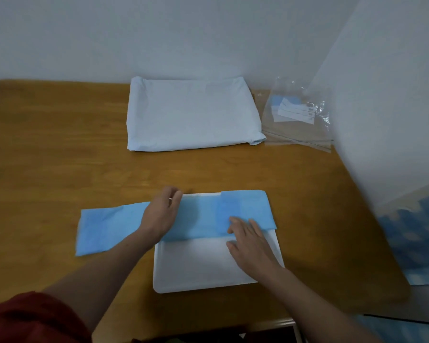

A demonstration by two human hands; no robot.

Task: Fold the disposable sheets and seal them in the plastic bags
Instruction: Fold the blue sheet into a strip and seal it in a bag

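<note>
1. The sheet [104, 229] lies as a long blue strip, its long axis running left to right across the far part of the board [208, 266]; its right end is already folded back on itself
2. The right hand [250, 241] lies flat, fingers straight, pressing that folded end
3. The left hand [162, 214] rests mid-strip, fingers bent at the far edge; I cannot tell whether they pinch it
4. The loose tail runs leftward off the board, beyond the left hand, so that hand is nearer for the likely next fold
5. The bags [295, 120] lie well apart at the far right
</note>
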